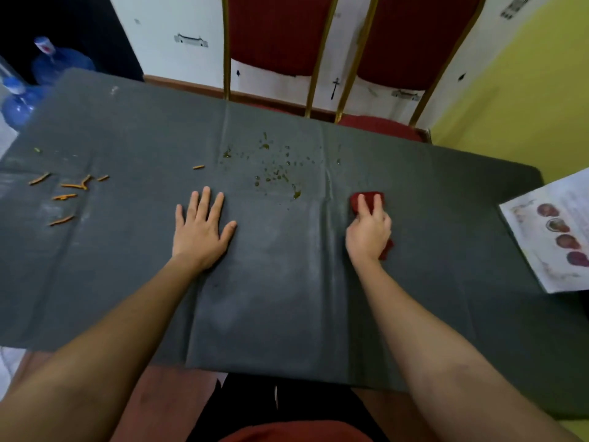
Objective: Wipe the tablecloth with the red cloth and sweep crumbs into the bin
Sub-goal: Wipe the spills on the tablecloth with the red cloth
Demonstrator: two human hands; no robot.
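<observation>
A dark grey tablecloth (287,282) covers the table. My right hand (369,231) presses a crumpled red cloth (366,199) onto it, right of centre. My left hand (200,224) lies flat on the tablecloth with fingers spread, holding nothing. Yellowish drops and smears (277,167) dot the tablecloth just beyond and between my hands. Orange stick-shaped crumbs (68,189) are scattered at the left side, with one more crumb (198,167) nearer the middle. No bin is in view.
A printed sheet with pictures (554,234) lies at the table's right edge. Two red chairs with gold frames (318,43) stand behind the far edge. Blue water bottles (41,78) stand on the floor at the far left.
</observation>
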